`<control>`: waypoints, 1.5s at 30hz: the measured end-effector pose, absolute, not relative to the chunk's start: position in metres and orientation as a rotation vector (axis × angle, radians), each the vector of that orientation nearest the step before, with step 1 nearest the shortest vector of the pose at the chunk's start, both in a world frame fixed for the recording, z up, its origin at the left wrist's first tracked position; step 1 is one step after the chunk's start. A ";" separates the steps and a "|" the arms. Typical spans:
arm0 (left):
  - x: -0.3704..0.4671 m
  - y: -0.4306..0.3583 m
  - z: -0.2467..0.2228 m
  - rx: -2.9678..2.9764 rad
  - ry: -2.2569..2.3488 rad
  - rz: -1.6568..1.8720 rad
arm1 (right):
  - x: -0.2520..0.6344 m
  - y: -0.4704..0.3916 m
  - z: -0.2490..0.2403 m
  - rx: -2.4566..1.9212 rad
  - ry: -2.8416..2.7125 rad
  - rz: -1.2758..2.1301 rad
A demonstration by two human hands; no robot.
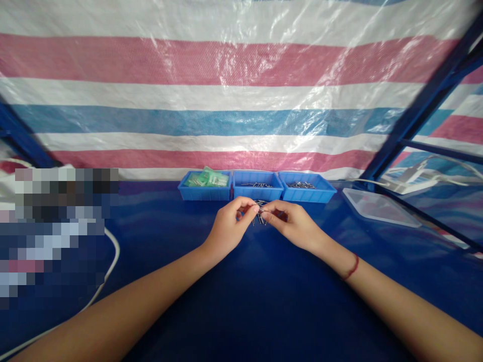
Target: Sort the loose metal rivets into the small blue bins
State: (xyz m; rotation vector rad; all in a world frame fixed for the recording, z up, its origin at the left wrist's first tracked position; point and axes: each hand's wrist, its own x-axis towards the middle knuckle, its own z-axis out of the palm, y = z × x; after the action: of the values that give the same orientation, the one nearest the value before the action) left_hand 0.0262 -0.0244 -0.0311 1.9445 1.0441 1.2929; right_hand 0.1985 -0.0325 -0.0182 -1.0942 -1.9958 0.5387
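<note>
My left hand and my right hand meet over the blue table, fingertips almost touching. Each hand is closed in a pinch of thumb and finger. Between the fingertips is something small and dark, too small to name. Thin metal pieces lie on the table just behind and under the fingers, partly hidden by them. Beyond the hands three blue bins stand side by side: the left bin holds green and clear packets, while the middle bin and the right bin hold small metal pieces.
A clear plastic lid lies at the right, near a white power strip and a blue metal frame. A white cable curves along the left side, beside a pixelated area. Behind everything hangs a striped sheet.
</note>
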 end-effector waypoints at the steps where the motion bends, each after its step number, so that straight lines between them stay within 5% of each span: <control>1: 0.026 -0.024 -0.031 1.946 1.056 1.294 | 0.199 -0.032 -0.018 -1.103 -1.968 0.529; 24: 0.028 -0.023 -0.034 2.137 1.154 1.303 | 0.216 -0.035 0.007 -1.186 -1.958 -0.014; 36: 0.030 -0.034 -0.029 2.471 1.599 0.841 | 0.293 0.018 -0.009 -1.612 -1.631 -0.492; 45: 0.029 -0.030 -0.032 2.571 1.686 0.580 | 0.254 -0.001 -0.008 -1.426 -1.807 -0.322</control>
State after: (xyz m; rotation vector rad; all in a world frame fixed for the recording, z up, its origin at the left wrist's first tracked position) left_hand 0.0286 -0.0304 -0.0316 2.5711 1.6862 0.5804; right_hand 0.2537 -0.0008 -0.0081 -1.4261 -1.8066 -0.3218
